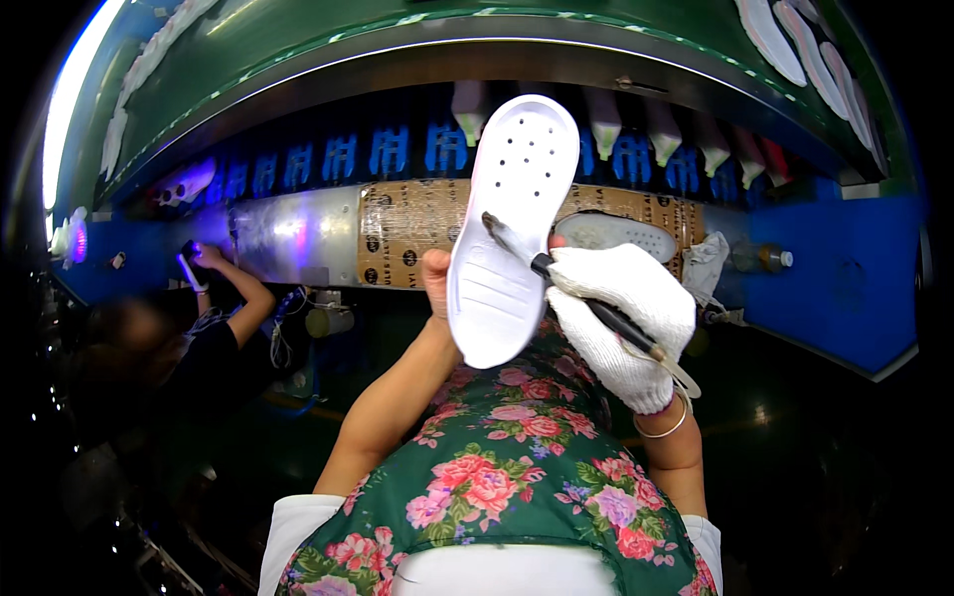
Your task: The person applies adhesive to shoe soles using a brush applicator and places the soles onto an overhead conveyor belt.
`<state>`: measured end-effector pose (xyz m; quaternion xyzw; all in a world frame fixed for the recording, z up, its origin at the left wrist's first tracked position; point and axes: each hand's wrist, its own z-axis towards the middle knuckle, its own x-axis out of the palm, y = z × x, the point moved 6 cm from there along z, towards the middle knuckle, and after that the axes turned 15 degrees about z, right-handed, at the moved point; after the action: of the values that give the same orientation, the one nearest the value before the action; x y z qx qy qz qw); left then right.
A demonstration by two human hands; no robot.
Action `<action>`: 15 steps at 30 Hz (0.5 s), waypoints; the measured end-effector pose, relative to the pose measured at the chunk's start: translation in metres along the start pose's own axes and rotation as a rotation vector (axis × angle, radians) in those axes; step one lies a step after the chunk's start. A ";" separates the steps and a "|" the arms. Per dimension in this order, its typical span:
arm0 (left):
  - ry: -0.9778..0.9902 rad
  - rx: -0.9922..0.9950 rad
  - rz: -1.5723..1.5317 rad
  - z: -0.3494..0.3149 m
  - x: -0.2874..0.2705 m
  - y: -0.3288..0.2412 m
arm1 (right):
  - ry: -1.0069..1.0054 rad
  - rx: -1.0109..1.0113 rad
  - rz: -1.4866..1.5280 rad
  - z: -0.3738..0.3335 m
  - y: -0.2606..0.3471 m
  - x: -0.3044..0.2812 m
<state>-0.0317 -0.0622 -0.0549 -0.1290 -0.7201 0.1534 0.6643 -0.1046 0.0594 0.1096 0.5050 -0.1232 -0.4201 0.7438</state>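
Observation:
My left hand [436, 278], bare, grips a white shoe sole [525, 189] by its edge, holding it upright above the bench. Small holes dot the sole's upper part, and shallow ridges cross its heel end. In a white knit glove, my right hand [636, 308] is closed round the dark handle of a brush [540, 264]. The brush's bristles lie against the middle of the sole and look wet. Behind the glove, a second pale sole [616, 236] with holes rests on the bench, partly hidden. My left fingers behind the held sole are mostly out of sight.
Cardboard [407, 223] covers part of the metal bench [288, 238]. A crumpled white cloth [706, 263] and a bottle [763, 258] are at its right. Blue racks [390, 151] line the back. White soles [770, 40] lie on the green belt [447, 28]. Another person's hand [207, 255] is at left.

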 end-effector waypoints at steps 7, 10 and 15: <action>-0.031 0.050 -0.108 0.005 0.009 0.016 | -0.034 -0.160 0.010 0.011 0.010 0.011; -0.040 0.065 -0.151 0.006 0.018 0.016 | -0.035 -0.198 -0.004 0.016 0.009 0.016; -0.058 0.053 -0.158 0.003 0.007 0.032 | -0.006 -0.273 -0.143 0.023 0.016 0.027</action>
<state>-0.0355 -0.0305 -0.0608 -0.0496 -0.7428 0.1233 0.6562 -0.0941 0.0263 0.1270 0.4055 -0.0308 -0.4864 0.7733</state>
